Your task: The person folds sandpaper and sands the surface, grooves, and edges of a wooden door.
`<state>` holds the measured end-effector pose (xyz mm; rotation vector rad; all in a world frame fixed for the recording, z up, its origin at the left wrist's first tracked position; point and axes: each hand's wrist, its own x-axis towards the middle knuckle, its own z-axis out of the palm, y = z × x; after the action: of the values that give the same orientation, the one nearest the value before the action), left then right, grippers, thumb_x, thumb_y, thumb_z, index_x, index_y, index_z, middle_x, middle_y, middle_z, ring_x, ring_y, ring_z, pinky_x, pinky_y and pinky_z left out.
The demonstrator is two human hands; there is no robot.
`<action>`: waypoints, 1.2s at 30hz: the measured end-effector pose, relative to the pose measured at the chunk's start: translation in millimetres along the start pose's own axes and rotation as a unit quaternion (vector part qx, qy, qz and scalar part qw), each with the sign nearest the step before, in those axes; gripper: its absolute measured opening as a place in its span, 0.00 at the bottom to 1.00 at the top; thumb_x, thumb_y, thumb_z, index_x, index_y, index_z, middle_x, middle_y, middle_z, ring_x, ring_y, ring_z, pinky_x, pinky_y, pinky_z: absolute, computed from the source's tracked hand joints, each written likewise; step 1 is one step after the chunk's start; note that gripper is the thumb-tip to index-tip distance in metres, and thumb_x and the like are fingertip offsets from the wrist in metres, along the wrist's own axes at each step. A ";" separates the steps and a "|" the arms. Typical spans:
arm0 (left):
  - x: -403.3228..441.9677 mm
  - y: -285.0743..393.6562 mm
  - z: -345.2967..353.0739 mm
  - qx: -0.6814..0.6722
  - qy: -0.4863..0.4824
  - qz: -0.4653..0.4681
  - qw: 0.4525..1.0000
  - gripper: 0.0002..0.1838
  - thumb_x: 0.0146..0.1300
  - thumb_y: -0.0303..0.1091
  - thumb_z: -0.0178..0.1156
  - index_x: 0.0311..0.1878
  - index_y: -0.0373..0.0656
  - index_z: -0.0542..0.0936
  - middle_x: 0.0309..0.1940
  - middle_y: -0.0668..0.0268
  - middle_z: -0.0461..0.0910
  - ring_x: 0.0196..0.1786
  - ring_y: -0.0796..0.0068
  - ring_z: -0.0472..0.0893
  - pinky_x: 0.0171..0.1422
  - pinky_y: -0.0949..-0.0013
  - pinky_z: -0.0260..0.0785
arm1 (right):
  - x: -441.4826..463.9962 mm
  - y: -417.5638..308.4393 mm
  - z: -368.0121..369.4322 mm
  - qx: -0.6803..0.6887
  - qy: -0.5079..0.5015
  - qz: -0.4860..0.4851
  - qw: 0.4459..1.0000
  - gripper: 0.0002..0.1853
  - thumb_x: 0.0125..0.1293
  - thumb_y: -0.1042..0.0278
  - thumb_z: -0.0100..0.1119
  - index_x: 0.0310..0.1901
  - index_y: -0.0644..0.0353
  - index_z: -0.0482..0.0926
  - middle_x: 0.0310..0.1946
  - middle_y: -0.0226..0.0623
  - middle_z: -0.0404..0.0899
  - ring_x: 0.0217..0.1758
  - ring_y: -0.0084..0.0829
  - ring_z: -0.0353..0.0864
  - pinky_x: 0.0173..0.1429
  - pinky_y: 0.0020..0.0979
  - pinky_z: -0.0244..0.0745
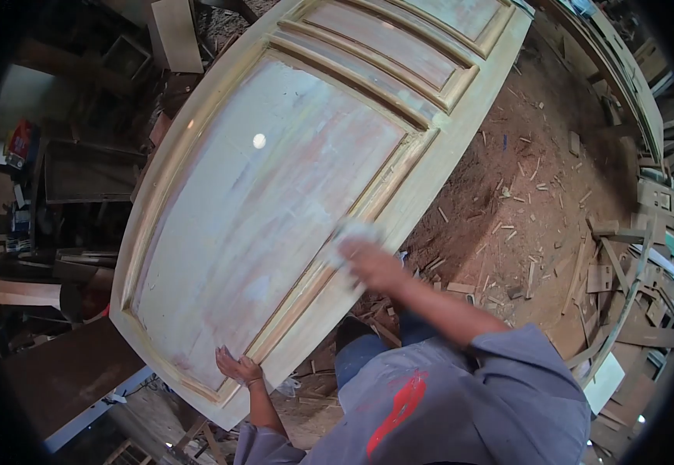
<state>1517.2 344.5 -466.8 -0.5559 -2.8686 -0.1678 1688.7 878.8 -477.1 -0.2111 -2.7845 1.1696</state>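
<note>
Our right hand (pixel 372 263) is closed over a whitish pad (pixel 358 232), though blur hides how the fingers grip it. The pad is at the near-side moulding (pixel 391 182) of the door (pixel 449 143), beside the edge of its large panel (pixel 275 194). We judge the rubbing to be partway along: the large panel is covered in streaky white, grey and pinkish patches, and the moulding looks uneven, tan with paler stretches. Which parts are finished, we cannot tell. The middle panel (pixel 387 43) and the far panel (pixel 465 15) look patchy too, so some evening-out probably remains there.

Our right forearm reaches out from the sleeve (pixel 523 360) and slants across the door's near edge to the pad. Our left hand (pixel 237 367) rests flat at the near corner, fingers loosely extended and holding nothing, its arm bent close to the body. The door lies face up in front of us, above a floor (pixel 538 256) strewn with wood scraps (pixel 534 280).
</note>
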 end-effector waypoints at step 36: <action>3.9 10.7 -5.0 -0.008 -0.012 -0.017 1.000 0.37 0.63 0.39 0.55 0.74 0.28 0.75 0.75 0.39 0.76 0.80 0.35 0.71 0.86 0.33 0.57 | 25.1 4.3 -11.7 -0.115 0.063 0.210 0.969 0.30 0.83 0.63 0.54 0.85 0.53 0.71 0.84 0.45 0.73 0.90 0.58 0.64 0.95 0.62 0.44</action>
<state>1518.8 355.0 -460.2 -0.5144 -2.9032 -0.1903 1666.2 894.3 -470.7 -0.9010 -2.8341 0.8543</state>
